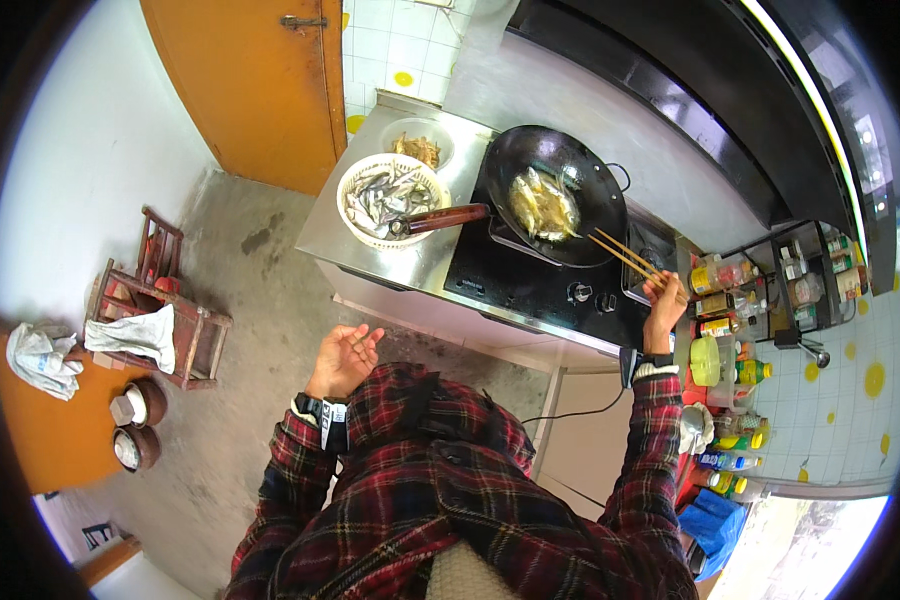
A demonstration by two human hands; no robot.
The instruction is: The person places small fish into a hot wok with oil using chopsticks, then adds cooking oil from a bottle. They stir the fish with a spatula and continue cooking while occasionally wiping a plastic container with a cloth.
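My right hand (664, 298) grips a pair of long wooden chopsticks (624, 257), their tips near the right rim of a black wok (597, 196). Several small fish (544, 204) lie in yellowish bubbling oil inside it. The wok sits on a black gas stove, and its brown wooden handle (450, 218) points left. My left hand (349, 354) hangs in front of the counter, palm up, fingers loosely curled and holding nothing. A cream plastic basket (343, 196) full of small silvery fish stands left of the wok, partly under the handle's end. Behind it, a bowl (445, 133) holds browned fish.
Two control knobs (592, 296) face me on the stove's front. Bottles and jars (720, 277) crowd the right side beneath a wall rack (799, 281). A dark range hood (667, 97) overhangs the stove. Behind on the left stands a wooden chair (195, 330) with a cloth.
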